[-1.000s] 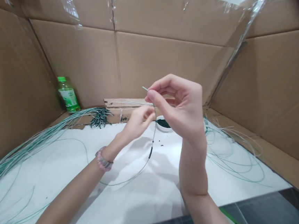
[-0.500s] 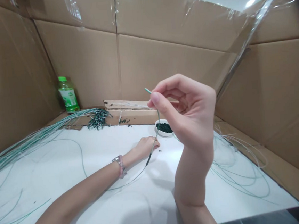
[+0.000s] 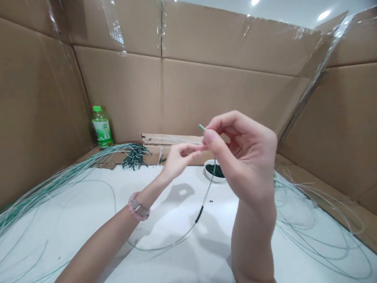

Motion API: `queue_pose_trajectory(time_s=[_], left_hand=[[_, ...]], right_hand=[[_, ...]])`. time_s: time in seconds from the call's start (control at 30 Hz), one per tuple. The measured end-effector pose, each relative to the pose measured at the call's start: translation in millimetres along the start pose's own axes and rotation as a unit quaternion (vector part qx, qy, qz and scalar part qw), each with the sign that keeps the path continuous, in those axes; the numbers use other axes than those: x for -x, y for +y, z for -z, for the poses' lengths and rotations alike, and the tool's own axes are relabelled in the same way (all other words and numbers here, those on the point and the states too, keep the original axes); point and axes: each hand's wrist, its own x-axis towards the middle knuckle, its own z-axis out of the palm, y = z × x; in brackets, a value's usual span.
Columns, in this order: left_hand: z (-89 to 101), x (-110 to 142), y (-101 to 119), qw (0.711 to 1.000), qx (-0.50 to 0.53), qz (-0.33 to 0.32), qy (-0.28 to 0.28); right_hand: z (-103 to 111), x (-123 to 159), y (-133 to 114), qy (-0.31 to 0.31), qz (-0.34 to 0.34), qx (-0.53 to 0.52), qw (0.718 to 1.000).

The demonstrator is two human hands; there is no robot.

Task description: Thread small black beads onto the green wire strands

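Head view: your right hand [image 3: 245, 163] is closed, thumb and forefinger pinching a green wire [image 3: 207, 200] just below its raised tip. Your left hand [image 3: 180, 160] reaches across, fingers extended to the right thumb; you cannot tell whether they hold anything. Done so far: a short run of black beads [image 3: 199, 214] sits on the wire, which hangs in a loop above the white table [image 3: 173, 270]. Left: a white bowl [image 3: 211, 179] holds a heap of dark beads [image 3: 215, 171], and a bunch of wires [image 3: 136, 160] lies beyond, its ends apparently beaded.
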Motion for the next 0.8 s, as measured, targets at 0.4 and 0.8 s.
queue_pose_trajectory(time_s=[0.4, 0.8], left_hand=[[38.2, -5.8, 98.1, 0.95, 0.303, 0.065, 0.034], [40.0, -2.1, 102.0, 0.951, 0.303, 0.055, 0.016]], right_hand=[[-22.0, 11.0, -11.0, 0.02, 0.008, -0.071, 0.997], [-12.1, 14.6, -21.5, -0.016, 0.02, -0.047, 0.999]])
